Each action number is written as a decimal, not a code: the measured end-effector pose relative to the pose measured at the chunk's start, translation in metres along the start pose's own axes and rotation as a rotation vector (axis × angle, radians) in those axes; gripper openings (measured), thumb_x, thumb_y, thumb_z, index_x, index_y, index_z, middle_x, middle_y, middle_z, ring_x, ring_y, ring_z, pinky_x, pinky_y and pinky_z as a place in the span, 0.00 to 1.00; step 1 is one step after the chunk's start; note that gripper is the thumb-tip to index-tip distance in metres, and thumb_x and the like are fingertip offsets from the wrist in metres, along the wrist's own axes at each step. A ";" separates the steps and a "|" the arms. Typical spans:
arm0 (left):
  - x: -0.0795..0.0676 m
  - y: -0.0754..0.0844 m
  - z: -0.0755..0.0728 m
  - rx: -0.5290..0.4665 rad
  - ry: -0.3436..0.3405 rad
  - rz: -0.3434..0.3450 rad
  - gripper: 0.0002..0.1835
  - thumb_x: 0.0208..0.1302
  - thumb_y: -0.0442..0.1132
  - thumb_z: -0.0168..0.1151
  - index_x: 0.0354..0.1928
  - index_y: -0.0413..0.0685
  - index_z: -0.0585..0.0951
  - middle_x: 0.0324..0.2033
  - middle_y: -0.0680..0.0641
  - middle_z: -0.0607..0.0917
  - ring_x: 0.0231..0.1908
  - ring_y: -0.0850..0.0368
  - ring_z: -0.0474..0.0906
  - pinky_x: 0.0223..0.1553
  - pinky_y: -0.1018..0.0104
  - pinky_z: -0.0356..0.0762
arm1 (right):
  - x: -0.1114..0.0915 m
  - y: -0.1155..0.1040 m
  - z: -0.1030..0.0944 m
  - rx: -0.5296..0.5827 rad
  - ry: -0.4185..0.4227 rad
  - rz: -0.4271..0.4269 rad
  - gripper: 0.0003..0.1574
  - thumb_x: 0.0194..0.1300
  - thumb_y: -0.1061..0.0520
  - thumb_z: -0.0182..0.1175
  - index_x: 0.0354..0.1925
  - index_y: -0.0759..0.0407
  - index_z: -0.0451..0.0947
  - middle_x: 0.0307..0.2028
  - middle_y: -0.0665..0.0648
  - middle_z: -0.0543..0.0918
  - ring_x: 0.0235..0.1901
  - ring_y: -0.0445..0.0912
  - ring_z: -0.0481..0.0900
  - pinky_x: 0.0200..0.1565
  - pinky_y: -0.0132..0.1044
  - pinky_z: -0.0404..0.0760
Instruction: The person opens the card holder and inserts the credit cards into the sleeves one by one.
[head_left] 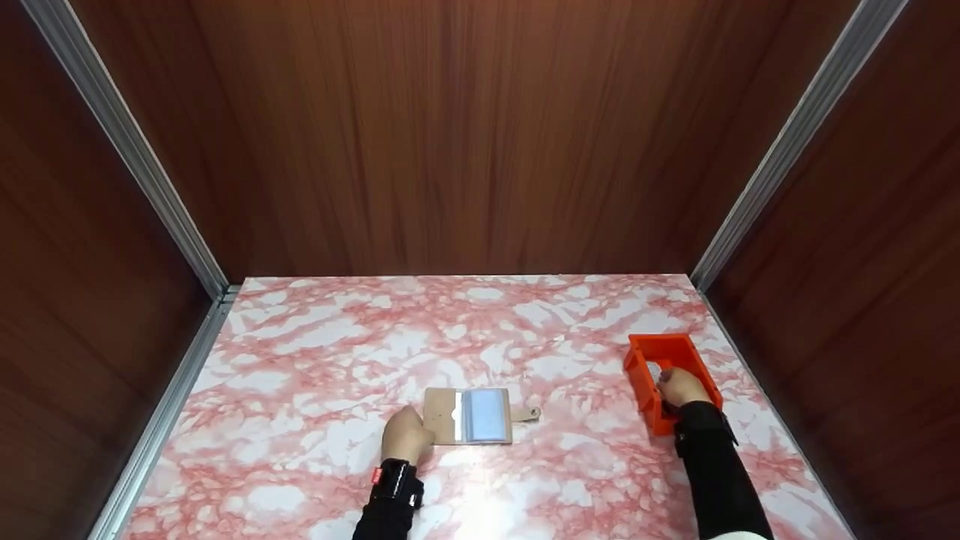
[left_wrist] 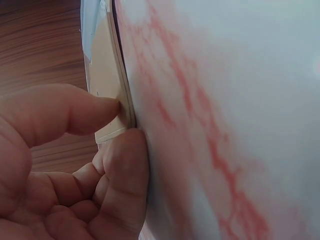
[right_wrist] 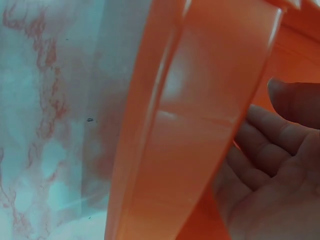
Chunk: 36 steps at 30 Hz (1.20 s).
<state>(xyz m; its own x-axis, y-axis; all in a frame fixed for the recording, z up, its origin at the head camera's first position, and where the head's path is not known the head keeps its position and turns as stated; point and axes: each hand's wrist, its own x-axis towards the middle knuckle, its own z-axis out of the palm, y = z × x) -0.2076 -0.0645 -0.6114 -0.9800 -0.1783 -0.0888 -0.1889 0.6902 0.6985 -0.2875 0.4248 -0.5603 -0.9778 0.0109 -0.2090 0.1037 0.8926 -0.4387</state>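
A tan card holder (head_left: 442, 416) lies spread on the table, with clear bluish sleeves (head_left: 487, 415) and a snap strap at its right. My left hand (head_left: 406, 435) is at its left edge. In the left wrist view my thumb presses on the tan cover (left_wrist: 107, 65) and the bent index finger meets its edge, pinching the corner. My right hand (head_left: 682, 387) reaches into an orange bin (head_left: 645, 386), beside a whitish item (head_left: 654, 370). In the right wrist view the thumb stands apart from the loosely bent fingers (right_wrist: 270, 130); the bin wall hides some fingertips.
The table (head_left: 315, 360) has a red and white marbled top. Brown wood-grain panels (head_left: 465, 150) enclose it at the back and both sides, with metal rails at the corners. The orange bin stands close to the right panel.
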 end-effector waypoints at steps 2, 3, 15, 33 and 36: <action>0.000 0.000 0.000 0.006 0.000 0.003 0.10 0.40 0.26 0.66 0.25 0.39 0.74 0.23 0.45 0.76 0.28 0.45 0.75 0.37 0.49 0.75 | 0.003 0.003 0.001 0.025 -0.009 -0.007 0.24 0.68 0.61 0.50 0.55 0.80 0.72 0.52 0.79 0.76 0.50 0.68 0.75 0.57 0.59 0.71; 0.000 0.000 0.000 0.009 0.000 0.004 0.10 0.40 0.26 0.66 0.25 0.39 0.74 0.22 0.45 0.76 0.28 0.45 0.75 0.37 0.49 0.75 | 0.005 0.005 0.002 0.043 -0.018 -0.002 0.25 0.69 0.61 0.51 0.56 0.80 0.72 0.53 0.79 0.76 0.50 0.68 0.75 0.57 0.59 0.70; -0.001 0.000 0.000 0.024 0.019 0.015 0.09 0.41 0.26 0.65 0.23 0.41 0.73 0.21 0.46 0.75 0.27 0.45 0.75 0.37 0.49 0.75 | -0.001 -0.004 0.001 0.116 0.015 0.022 0.25 0.72 0.61 0.51 0.57 0.82 0.69 0.55 0.79 0.74 0.49 0.66 0.75 0.54 0.55 0.74; -0.001 0.001 0.000 0.006 0.015 0.004 0.10 0.40 0.26 0.65 0.25 0.39 0.74 0.22 0.46 0.76 0.28 0.45 0.75 0.37 0.50 0.75 | -0.003 0.000 0.001 0.206 0.080 0.036 0.23 0.69 0.64 0.50 0.53 0.85 0.69 0.51 0.81 0.73 0.52 0.71 0.71 0.57 0.58 0.70; -0.002 0.001 0.000 0.002 0.006 -0.008 0.10 0.40 0.26 0.65 0.25 0.40 0.73 0.22 0.46 0.75 0.28 0.45 0.75 0.37 0.50 0.74 | -0.002 0.000 0.002 0.211 0.075 0.044 0.23 0.69 0.63 0.50 0.53 0.85 0.68 0.51 0.81 0.73 0.52 0.71 0.71 0.56 0.58 0.71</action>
<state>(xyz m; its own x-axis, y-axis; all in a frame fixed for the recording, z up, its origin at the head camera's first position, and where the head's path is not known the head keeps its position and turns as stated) -0.2063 -0.0636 -0.6102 -0.9781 -0.1877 -0.0905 -0.1969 0.6904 0.6961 -0.2852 0.4241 -0.5614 -0.9815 0.0882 -0.1702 0.1747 0.7765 -0.6055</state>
